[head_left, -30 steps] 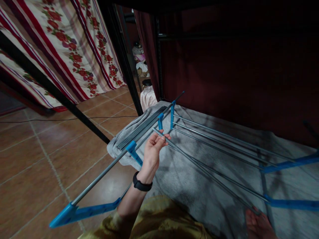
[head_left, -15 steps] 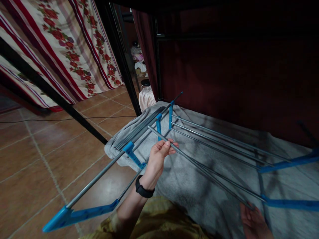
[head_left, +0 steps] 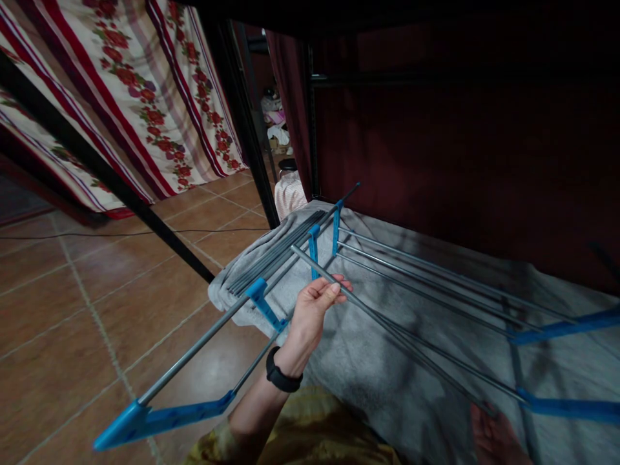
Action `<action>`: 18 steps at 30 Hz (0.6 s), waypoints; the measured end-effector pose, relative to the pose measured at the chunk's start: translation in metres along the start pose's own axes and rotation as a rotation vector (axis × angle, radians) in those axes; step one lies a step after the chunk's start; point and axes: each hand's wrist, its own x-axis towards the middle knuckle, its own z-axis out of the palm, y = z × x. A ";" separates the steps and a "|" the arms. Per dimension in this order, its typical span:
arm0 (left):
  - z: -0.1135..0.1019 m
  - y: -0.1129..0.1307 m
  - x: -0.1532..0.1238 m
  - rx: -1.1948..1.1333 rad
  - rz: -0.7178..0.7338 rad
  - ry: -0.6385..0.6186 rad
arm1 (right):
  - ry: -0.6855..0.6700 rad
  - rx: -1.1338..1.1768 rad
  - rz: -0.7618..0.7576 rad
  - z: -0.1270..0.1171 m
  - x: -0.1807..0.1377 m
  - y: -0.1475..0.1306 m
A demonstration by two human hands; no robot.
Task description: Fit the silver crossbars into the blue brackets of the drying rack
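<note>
My left hand (head_left: 312, 310), a black band on its wrist, is closed in a pinch on a thin grey metal rod (head_left: 387, 326). The rod runs from near a blue plastic connector (head_left: 313, 242) down to the lower right, where my right hand (head_left: 494, 439) shows only in part at the frame's bottom edge, its fingers near the rod's far end. The rod belongs to a partly assembled drying rack with blue plastic bars (head_left: 159, 416) and several parallel grey rods (head_left: 436, 271), lying on a grey blanket (head_left: 368, 361).
A bundle of loose grey rods (head_left: 276, 252) lies on the blanket's left edge. Brown floor tiles (head_left: 72, 310) stretch to the left. A black metal frame post (head_left: 242, 123) and a dark red curtain (head_left: 460, 142) stand behind; a floral cloth (head_left: 121, 84) hangs at upper left.
My left hand has slid a little to the right and down along the rod, keeping its pinch. The rod's near end has shifted slightly. My right hand stays low at the frame's edge.
</note>
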 end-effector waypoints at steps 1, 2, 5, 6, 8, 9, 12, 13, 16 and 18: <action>-0.001 -0.001 0.000 -0.001 0.001 -0.003 | 0.060 -0.008 0.009 0.001 0.000 0.000; -0.002 -0.001 -0.001 -0.002 -0.001 -0.008 | 0.114 -0.014 0.012 0.003 0.000 0.000; -0.004 -0.002 -0.001 -0.007 -0.022 -0.037 | 0.152 -0.012 -0.022 0.010 -0.004 0.000; -0.005 -0.002 -0.001 -0.009 -0.025 -0.044 | 0.139 -0.007 -0.041 0.012 -0.006 0.000; -0.005 -0.002 -0.001 -0.006 -0.016 -0.045 | 0.106 0.008 -0.065 0.014 -0.008 0.000; -0.006 -0.002 -0.001 -0.001 -0.009 -0.040 | 0.090 0.017 -0.068 0.013 -0.008 0.001; -0.006 -0.002 -0.002 0.018 0.002 -0.018 | 0.077 0.049 -0.073 0.008 -0.004 0.005; -0.006 -0.002 -0.002 0.027 0.004 -0.012 | 0.085 0.062 -0.071 0.005 -0.002 0.007; -0.008 -0.003 -0.001 0.058 0.016 0.012 | 0.108 0.115 -0.050 0.002 0.000 0.013; -0.009 -0.003 0.001 0.071 0.029 0.040 | 0.114 0.170 -0.037 0.004 -0.003 0.015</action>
